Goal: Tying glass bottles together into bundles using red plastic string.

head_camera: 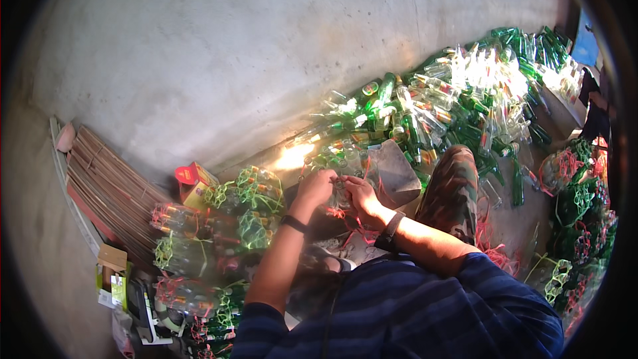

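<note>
Both of my hands meet over a cluster of clear glass bottles standing before me. My left hand has its fingers bent at the bottle necks, close to the fingertips of my right hand. The fingers of both hands look pinched together on something thin, perhaps red plastic twine; it is too small to tell. Red netting twine hangs loose below my right hand. A grey slab-like block stands just right of the bottles.
Loose green and clear bottles are heaped along the wall. Netted bottle bundles lie at left, others at right. Flattened cardboard leans at far left, near a red and yellow box. Part of another person shows at the right edge.
</note>
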The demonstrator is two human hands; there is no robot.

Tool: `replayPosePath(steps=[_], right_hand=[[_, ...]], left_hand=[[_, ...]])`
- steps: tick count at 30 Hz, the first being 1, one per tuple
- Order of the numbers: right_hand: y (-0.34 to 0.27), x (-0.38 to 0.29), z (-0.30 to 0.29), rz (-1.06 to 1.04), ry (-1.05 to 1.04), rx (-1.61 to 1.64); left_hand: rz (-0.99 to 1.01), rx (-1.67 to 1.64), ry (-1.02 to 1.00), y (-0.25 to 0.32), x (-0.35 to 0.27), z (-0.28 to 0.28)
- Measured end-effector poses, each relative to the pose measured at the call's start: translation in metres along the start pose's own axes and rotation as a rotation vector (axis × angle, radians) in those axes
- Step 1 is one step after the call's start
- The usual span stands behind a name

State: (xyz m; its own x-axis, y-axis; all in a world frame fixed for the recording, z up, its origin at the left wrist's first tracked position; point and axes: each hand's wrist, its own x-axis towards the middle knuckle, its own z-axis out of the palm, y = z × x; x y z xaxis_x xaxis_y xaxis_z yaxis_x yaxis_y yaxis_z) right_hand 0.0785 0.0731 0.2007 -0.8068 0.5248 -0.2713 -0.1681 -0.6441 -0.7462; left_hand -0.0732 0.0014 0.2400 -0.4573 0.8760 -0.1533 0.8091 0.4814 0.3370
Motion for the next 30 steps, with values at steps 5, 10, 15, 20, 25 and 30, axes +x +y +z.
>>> replayPosePath(steps=[5, 10, 15, 20, 25, 30], right_hand=[[0.006, 0.008, -0.003, 0.08, 0.111, -0.042], [0.031, 0.013, -0.021, -0.099, 0.121, -0.365], [0.072, 0.035, -0.054, -0.769, 0.02, -0.69], [0.099, 0.059, -0.092, -1.0, -0.21, -0.813], [0.047, 0.018, -0.037, 0.073, 0.228, -0.495], [0.057, 0.027, -0.044, 0.05, 0.375, -0.857]], left_hand=[[-0.021, 0.137, 0.006, 0.006, -0.002, 0.002], [-0.039, 0.094, 0.019, -0.001, 0.0, 0.003], [-0.014, 0.067, 0.038, -0.006, 0.0, 0.001], [0.062, 0.008, -0.073, 0.009, 0.017, -0.01], [0.145, -0.086, -0.284, 0.007, 0.032, -0.006], [0.158, 0.012, -0.558, 0.034, 0.044, -0.016]])
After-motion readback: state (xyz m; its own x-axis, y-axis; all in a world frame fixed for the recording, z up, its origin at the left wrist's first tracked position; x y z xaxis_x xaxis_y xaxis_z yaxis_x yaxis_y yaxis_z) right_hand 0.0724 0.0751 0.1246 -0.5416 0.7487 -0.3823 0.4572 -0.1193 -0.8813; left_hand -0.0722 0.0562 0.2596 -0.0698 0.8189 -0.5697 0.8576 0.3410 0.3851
